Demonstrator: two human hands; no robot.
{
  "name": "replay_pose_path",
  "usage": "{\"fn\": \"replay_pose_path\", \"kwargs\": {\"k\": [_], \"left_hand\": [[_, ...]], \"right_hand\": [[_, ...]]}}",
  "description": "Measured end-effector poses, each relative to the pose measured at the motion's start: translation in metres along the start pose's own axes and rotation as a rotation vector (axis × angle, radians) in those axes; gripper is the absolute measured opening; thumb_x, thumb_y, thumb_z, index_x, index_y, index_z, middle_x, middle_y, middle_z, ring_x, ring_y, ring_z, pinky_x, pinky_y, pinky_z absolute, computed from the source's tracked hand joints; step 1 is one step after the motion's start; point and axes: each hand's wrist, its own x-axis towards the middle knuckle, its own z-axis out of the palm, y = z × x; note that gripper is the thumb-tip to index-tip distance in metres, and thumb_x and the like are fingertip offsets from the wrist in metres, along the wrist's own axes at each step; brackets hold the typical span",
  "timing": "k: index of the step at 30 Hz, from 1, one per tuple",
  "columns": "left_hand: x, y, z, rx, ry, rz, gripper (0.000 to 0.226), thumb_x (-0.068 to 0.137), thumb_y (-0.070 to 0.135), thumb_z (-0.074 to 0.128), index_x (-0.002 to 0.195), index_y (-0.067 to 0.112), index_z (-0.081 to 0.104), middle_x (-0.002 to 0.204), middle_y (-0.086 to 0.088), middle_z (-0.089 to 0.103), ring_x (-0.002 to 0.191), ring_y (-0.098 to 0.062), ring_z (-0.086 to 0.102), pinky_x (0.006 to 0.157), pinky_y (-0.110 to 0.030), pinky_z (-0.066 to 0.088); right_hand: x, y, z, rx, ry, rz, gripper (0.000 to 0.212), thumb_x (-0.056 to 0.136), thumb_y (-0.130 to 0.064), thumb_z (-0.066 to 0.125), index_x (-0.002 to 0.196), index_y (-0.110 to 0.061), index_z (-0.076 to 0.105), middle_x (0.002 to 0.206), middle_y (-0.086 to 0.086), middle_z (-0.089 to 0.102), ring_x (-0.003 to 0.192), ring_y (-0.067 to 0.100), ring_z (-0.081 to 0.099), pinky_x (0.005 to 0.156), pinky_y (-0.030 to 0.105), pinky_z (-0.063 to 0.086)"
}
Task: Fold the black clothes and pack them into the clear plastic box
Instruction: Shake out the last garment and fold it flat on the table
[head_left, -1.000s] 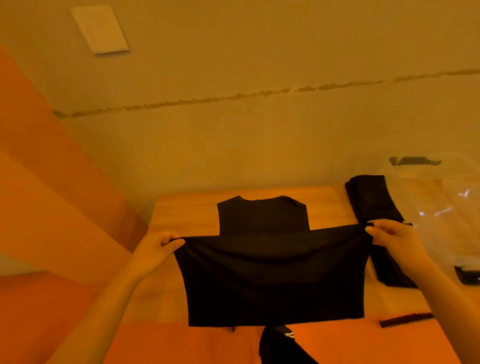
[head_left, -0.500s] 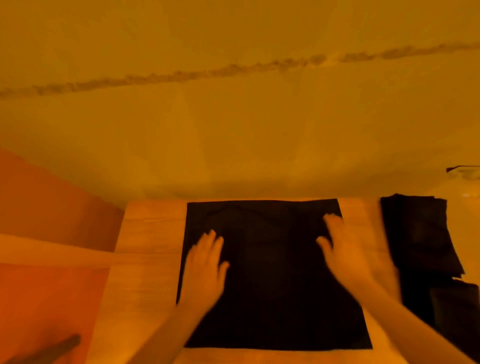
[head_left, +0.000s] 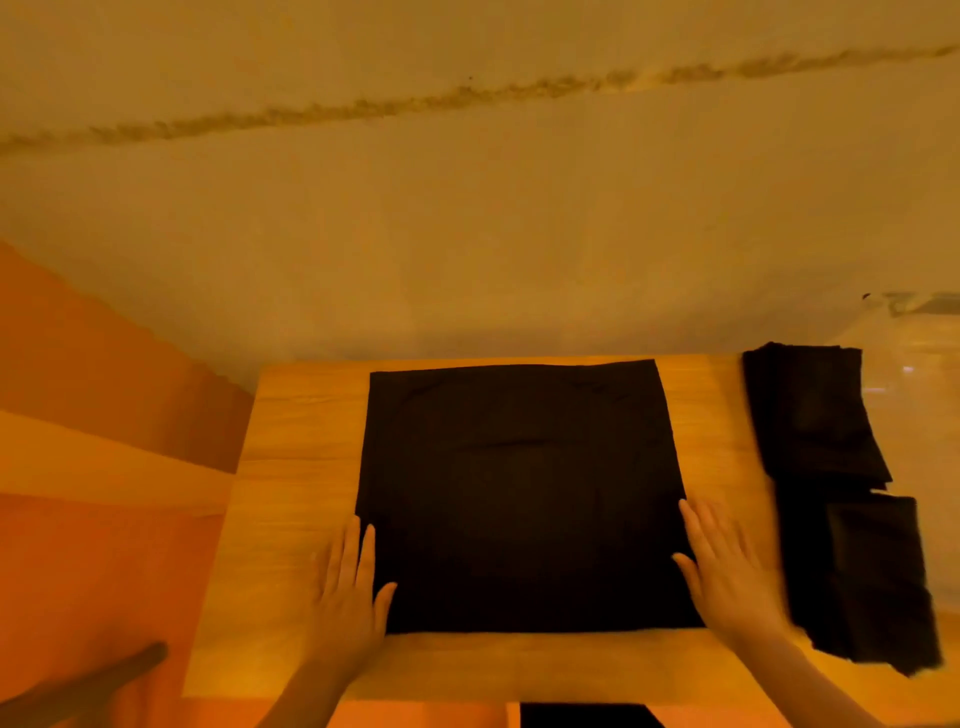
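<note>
A square of folded black cloth (head_left: 517, 493) lies flat on the wooden surface (head_left: 291, 467). The left hand (head_left: 349, 587) and right hand (head_left: 727, 577) press its lower corners, fingers straight and flat. A stack of folded black clothes (head_left: 841, 499) sits just right, beside the clear plastic box (head_left: 919, 374).

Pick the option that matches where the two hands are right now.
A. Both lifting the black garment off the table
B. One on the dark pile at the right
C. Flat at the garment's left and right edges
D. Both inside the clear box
C: the left hand and right hand lie flat with straight fingers at the side edges of the black garment, which lies spread on the wooden table.
</note>
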Motion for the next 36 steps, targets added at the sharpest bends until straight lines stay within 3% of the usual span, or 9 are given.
{"fn": "replay_pose_path", "kwargs": {"k": [4, 7, 12, 15, 17, 20, 23, 28, 36], "left_hand": [[-0.022, 0.004, 0.007, 0.032, -0.082, 0.199, 0.064, 0.095, 0.052, 0.003, 0.149, 0.018, -0.001, 0.157, 0.002, -0.007, 0.145, -0.016, -0.003, 0.115, -0.033, -0.003], [-0.045, -0.007, 0.015, 0.051, -0.135, 0.217, 0.064, 0.095, 0.051, 0.001, 0.149, 0.018, 0.01, 0.157, 0.004, -0.006, 0.145, -0.013, -0.004, 0.114, -0.031, -0.002], [-0.059, -0.027, 0.016, 0.047, -0.009, 0.26, 0.054, 0.1, 0.042, 0.009, 0.126, 0.013, 0.047, 0.134, -0.002, 0.05, 0.144, -0.007, 0.006, 0.107, -0.029, 0.022], [-0.054, -0.031, 0.014, 0.025, 0.074, 0.285, 0.041, 0.1, 0.033, 0.033, 0.105, 0.014, 0.069, 0.114, -0.004, 0.067, 0.124, -0.01, 0.042, 0.086, -0.027, 0.046], [-0.049, -0.029, 0.008, 0.048, 0.143, 0.342, 0.027, 0.065, 0.014, 0.082, 0.091, 0.012, 0.075, 0.102, -0.004, 0.072, 0.104, -0.015, 0.063, 0.07, -0.024, 0.055], [-0.044, -0.025, 0.0, 0.076, 0.093, 0.338, 0.055, 0.026, 0.002, 0.094, 0.077, 0.011, 0.076, 0.089, -0.004, 0.074, 0.081, -0.015, 0.071, 0.057, -0.023, 0.056], [-0.043, -0.019, -0.005, -0.003, 0.147, 0.297, 0.045, 0.032, -0.001, 0.093, 0.071, 0.012, 0.074, 0.084, -0.003, 0.074, 0.074, -0.014, 0.072, 0.052, -0.02, 0.054], [-0.04, -0.01, -0.018, -0.153, 0.13, 0.178, 0.008, 0.073, 0.002, 0.073, 0.074, 0.01, 0.071, 0.074, -0.004, 0.071, 0.061, -0.021, 0.069, 0.045, -0.023, 0.049], [-0.029, -0.006, -0.033, -0.345, 0.037, -0.091, 0.024, 0.095, 0.012, 0.049, 0.11, 0.005, 0.066, 0.105, -0.011, 0.069, 0.094, -0.026, 0.064, 0.075, -0.03, 0.047]], "right_hand": [[-0.013, -0.022, 0.014, -0.073, -0.03, -0.318, 0.06, 0.095, -0.056, 0.005, 0.149, -0.028, 0.001, 0.157, -0.008, -0.001, 0.144, 0.009, -0.005, 0.112, 0.031, 0.007], [-0.034, -0.02, 0.032, -0.153, -0.078, -0.355, 0.064, 0.093, -0.061, 0.007, 0.148, -0.028, 0.0, 0.151, -0.011, 0.019, 0.144, 0.009, -0.004, 0.112, 0.03, 0.006], [-0.055, -0.011, 0.031, -0.124, -0.157, -0.273, 0.055, 0.097, -0.051, 0.006, 0.139, -0.025, 0.03, 0.138, -0.007, 0.039, 0.143, 0.006, -0.005, 0.113, 0.026, 0.002], [-0.057, -0.003, 0.04, -0.158, 0.01, -0.306, 0.057, 0.101, -0.038, 0.005, 0.128, -0.015, 0.049, 0.132, 0.0, 0.05, 0.143, 0.012, 0.011, 0.115, 0.023, 0.0], [-0.056, 0.001, 0.044, -0.19, 0.165, -0.355, 0.038, 0.1, -0.03, 0.027, 0.121, -0.015, 0.055, 0.124, 0.005, 0.061, 0.13, 0.014, 0.039, 0.114, 0.024, 0.014], [-0.057, 0.001, 0.039, -0.115, 0.209, -0.338, 0.051, 0.055, -0.013, 0.088, 0.102, -0.015, 0.071, 0.109, 0.005, 0.069, 0.103, 0.019, 0.065, 0.086, 0.028, 0.05], [-0.06, 0.002, 0.029, -0.118, 0.216, -0.283, 0.049, 0.048, -0.011, 0.092, 0.094, -0.014, 0.073, 0.107, 0.007, 0.07, 0.096, 0.021, 0.068, 0.08, 0.031, 0.052], [-0.066, 0.004, 0.035, -0.018, 0.125, -0.259, 0.053, 0.09, -0.034, 0.057, 0.138, -0.017, 0.042, 0.146, -0.005, 0.032, 0.138, 0.015, 0.03, 0.108, 0.024, 0.012], [-0.059, -0.006, 0.03, 0.059, 0.251, -0.191, 0.033, 0.055, 0.002, 0.086, 0.084, -0.01, 0.075, 0.091, 0.008, 0.073, 0.087, 0.023, 0.071, 0.086, 0.043, 0.046]]}}
